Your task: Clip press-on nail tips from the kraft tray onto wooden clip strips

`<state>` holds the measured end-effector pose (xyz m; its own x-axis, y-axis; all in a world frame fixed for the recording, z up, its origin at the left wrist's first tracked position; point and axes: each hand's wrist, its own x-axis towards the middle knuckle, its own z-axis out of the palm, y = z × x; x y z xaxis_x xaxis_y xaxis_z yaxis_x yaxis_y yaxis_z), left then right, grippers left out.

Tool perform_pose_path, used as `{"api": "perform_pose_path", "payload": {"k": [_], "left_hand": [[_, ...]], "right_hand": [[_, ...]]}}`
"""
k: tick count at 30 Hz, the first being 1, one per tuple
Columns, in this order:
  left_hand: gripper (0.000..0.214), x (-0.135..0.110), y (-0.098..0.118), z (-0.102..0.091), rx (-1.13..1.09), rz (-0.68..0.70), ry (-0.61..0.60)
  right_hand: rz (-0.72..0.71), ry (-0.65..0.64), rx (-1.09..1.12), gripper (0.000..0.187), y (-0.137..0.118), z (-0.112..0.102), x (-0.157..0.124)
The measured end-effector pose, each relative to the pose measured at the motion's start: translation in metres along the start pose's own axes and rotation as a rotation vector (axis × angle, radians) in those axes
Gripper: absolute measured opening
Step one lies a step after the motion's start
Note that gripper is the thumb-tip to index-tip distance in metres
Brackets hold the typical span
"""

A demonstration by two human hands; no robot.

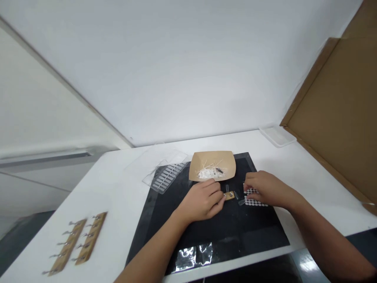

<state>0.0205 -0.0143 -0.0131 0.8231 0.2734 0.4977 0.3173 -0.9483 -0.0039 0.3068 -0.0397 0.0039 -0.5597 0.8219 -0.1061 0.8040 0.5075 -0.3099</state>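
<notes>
On the black mat (pixel 235 230), the curled left hand (pixel 204 199) holds a wooden strip (pixel 228 196); the right hand (pixel 259 188), half-curled, is over a sheet of white ovals (pixel 255 203), its hold impossible to tell.

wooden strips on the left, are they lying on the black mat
No, both wooden strips lie on the white tabletop, apart from the black mat.

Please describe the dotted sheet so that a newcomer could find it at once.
On the white table lies a black mat. Near its right edge, partly hidden by the right hand, is the dotted sheet. Its rows of white ovals set it apart from the plain mat around it.
</notes>
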Motion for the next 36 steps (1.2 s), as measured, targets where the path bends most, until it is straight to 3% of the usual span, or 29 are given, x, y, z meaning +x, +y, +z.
{"api": "perform_pose_path", "payload": {"k": [8,19,28,36], "left_hand": [[0.022,0.002,0.001,0.0,0.035,0.017,0.027],[0.015,0.0,0.003,0.004,0.183,0.074,0.29],[0.018,-0.002,0.006,0.008,0.232,0.054,0.365],[0.018,-0.005,0.007,-0.001,0.141,0.026,0.401]], "right_hand": [[0.049,-0.003,-0.083,0.013,-0.008,0.004,-0.003],[-0.013,0.032,-0.072,0.031,-0.005,0.005,-0.01],[-0.006,0.05,-0.152,0.021,-0.019,0.009,-0.009],[0.04,0.068,-0.118,0.005,-0.024,0.015,-0.004]]}}
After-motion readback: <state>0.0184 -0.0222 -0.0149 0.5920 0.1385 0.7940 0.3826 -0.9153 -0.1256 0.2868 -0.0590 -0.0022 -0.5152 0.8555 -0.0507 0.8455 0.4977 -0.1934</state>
